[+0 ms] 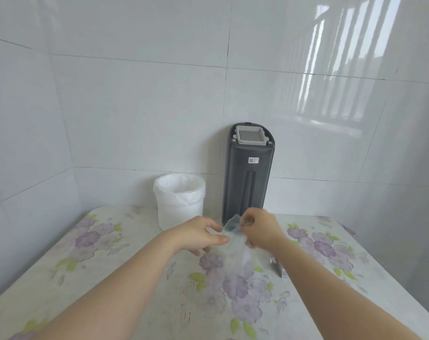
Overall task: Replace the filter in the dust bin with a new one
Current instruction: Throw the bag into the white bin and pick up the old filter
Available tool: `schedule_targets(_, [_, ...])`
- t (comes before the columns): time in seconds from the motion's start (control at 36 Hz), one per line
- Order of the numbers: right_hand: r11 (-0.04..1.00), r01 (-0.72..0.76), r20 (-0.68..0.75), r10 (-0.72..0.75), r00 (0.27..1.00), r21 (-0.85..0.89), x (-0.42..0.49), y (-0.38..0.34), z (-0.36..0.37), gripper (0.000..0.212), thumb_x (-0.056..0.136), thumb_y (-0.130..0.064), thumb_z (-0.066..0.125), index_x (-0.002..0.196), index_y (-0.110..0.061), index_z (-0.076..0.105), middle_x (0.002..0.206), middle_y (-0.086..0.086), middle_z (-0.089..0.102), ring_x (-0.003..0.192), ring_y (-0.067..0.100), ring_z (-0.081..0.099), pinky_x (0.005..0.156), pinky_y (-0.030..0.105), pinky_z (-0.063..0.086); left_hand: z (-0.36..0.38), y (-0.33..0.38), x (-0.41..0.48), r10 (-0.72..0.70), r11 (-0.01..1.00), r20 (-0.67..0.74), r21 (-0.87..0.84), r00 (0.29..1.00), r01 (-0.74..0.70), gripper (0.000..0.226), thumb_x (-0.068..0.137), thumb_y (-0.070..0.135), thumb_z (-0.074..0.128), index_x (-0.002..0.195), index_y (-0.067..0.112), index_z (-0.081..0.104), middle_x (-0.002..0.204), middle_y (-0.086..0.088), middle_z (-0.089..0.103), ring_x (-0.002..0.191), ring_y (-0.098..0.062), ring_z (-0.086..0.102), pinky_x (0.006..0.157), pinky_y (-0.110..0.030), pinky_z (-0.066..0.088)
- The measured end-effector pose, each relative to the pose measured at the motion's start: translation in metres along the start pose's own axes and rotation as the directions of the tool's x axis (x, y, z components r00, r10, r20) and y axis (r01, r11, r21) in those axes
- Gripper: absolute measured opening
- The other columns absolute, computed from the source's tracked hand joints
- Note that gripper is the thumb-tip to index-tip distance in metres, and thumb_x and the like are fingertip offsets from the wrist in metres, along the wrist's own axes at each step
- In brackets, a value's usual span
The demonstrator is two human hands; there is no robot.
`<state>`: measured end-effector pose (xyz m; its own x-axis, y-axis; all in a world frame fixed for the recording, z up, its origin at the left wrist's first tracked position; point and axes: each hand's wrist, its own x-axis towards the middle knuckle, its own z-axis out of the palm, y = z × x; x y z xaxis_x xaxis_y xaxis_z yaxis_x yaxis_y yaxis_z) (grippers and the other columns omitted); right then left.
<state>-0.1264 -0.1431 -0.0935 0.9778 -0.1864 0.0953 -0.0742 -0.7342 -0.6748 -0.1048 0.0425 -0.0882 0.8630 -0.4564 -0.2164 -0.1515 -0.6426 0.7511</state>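
Observation:
A tall dark grey dust bin (247, 182) stands upright against the tiled wall, with a white pleated filter (251, 135) seated in its top. In front of it, both hands hold a clear plastic bag (235, 238) above the table. My left hand (198, 235) pinches the bag's left edge. My right hand (260, 229) grips its upper right corner. What is inside the bag is blurred. A small grey and white item (279, 267), partly hidden by my right forearm, lies on the table.
A white waste bin (179, 200) lined with a plastic bag stands left of the dust bin. The table (110, 253) has a floral cloth and sits in a corner of white tiled walls.

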Motion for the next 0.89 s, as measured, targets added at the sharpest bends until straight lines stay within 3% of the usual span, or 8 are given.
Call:
schedule_targets(0.11, [0.957,-0.015,-0.148,0.06,0.987,0.288,0.011,-0.005,-0.007,0.016,0.087,-0.005,0.055,0.08,-0.015,0.064,0.078,0.008,0.069,0.069,0.024,0.064,0.069,0.035,0.056,0.004,0.008,-0.001,0.027,0.983,0.032,-0.183,0.999,-0.02,0.056,0.086,0.035,0.069,0.137,0.025,0.047,0.11,0.001,0.065,0.1,-0.016,0.069,0.089,-0.032,0.057])
schedule_targets(0.25, [0.623,-0.121,0.057,0.122,0.991,0.773,0.009,-0.017,-0.014,0.019,0.091,-0.005,0.054,0.101,0.004,0.068,0.103,0.026,0.072,0.09,0.033,0.071,0.079,0.034,0.06,0.005,0.014,0.002,0.08,0.896,-0.005,-0.438,0.997,-0.074,0.054,0.086,0.03,0.072,0.134,0.015,0.052,0.117,-0.008,0.067,0.106,-0.024,0.069,0.094,-0.033,0.055])
schedule_targets(0.36, [0.456,-0.128,0.128,0.033,0.991,0.881,0.005,-0.023,-0.018,0.031,0.096,-0.01,0.043,0.104,0.003,0.069,0.1,0.017,0.074,0.089,0.027,0.07,0.081,0.032,0.057,0.001,0.021,0.002,0.072,0.717,-0.076,-0.689,0.995,-0.104,0.034,0.09,0.035,0.066,0.115,0.012,0.064,0.119,-0.013,0.068,0.101,-0.025,0.071,0.087,-0.029,0.058])
schedule_targets(0.47, [0.549,-0.084,0.124,-0.037,0.992,0.832,0.005,-0.027,-0.016,0.024,0.094,-0.002,0.049,0.104,0.003,0.07,0.1,0.018,0.07,0.092,0.027,0.065,0.086,0.034,0.052,-0.001,0.027,0.003,0.034,0.584,-0.188,-0.793,0.982,-0.172,0.021,0.09,0.021,0.066,0.107,0.009,0.063,0.102,-0.009,0.071,0.089,-0.018,0.071,0.072,-0.022,0.06])
schedule_targets(0.58, [0.648,-0.027,0.125,-0.106,0.986,0.761,0.005,-0.029,-0.016,0.025,0.087,0.007,0.053,0.079,-0.009,0.07,0.08,0.006,0.067,0.081,0.02,0.059,0.078,0.026,0.048,-0.003,0.027,0.006,-0.005,0.556,-0.28,-0.799,0.96,-0.23,0.031,0.087,0.007,0.069,0.116,0.007,0.059,0.108,-0.017,0.07,0.092,-0.022,0.071,0.076,-0.025,0.059])
schedule_targets(0.69, [0.628,-0.051,0.168,-0.129,0.977,0.777,0.006,-0.028,-0.017,0.033,0.085,0.017,0.053,0.068,-0.01,0.063,0.069,0.003,0.069,0.067,0.017,0.065,0.063,0.021,0.055,-0.011,0.024,0.008,-0.001,0.694,-0.337,-0.679,0.942,-0.242,0.044,0.078,-0.008,0.073,0.115,0.009,0.057,0.101,-0.017,0.066,0.086,-0.021,0.069,0.079,-0.028,0.058])
schedule_targets(0.78, [0.624,-0.067,0.178,-0.117,0.977,0.779,0.007,-0.028,-0.019,0.032,0.084,0.017,0.054,0.067,-0.009,0.061,0.076,0.009,0.066,0.074,0.021,0.065,0.073,0.029,0.06,-0.023,0.028,0.01,-0.013,0.818,-0.462,-0.515,0.887,-0.256,0.034,0.074,-0.012,0.072,0.096,0.012,0.061,0.093,-0.013,0.065,0.083,-0.022,0.064,0.082,-0.033,0.056])
schedule_targets(0.89, [0.876,-0.032,0.118,-0.029,0.993,0.481,0.01,-0.019,-0.024,0.022,0.082,0.009,0.062,0.075,-0.012,0.065,0.079,0.002,0.064,0.077,0.018,0.06,0.073,0.029,0.056,-0.054,0.04,0.013,0.063,0.925,-0.702,-0.226,0.71,-0.305,0.024,0.073,-0.004,0.074,0.085,0.017,0.067,0.089,-0.001,0.065,0.086,-0.019,0.062,0.078,-0.029,0.05])
